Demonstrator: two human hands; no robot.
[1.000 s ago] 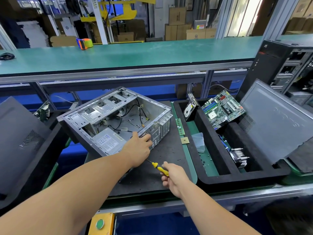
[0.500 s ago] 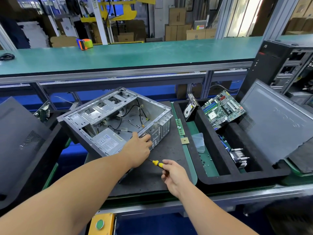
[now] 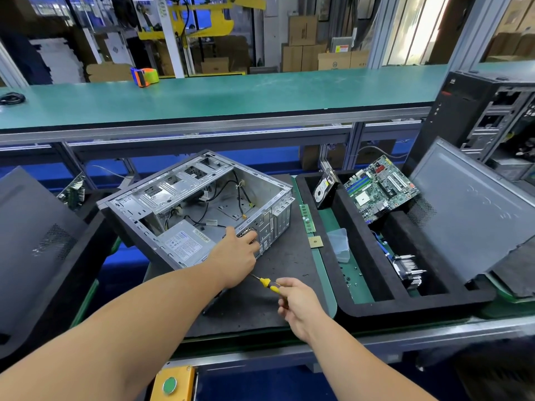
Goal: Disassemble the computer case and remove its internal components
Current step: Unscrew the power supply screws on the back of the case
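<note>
little has moved: only the screwdriver, pinched by the right hand, is shifted slightly. the computer case on the mat is gripped at its rear edge by the left hand. motherboard and hard drive are already out; power supply and cables are left.

Both forearms reach forward — left hand palm-down, fingers curled over an edge; right hand pinching a handle.
</note>
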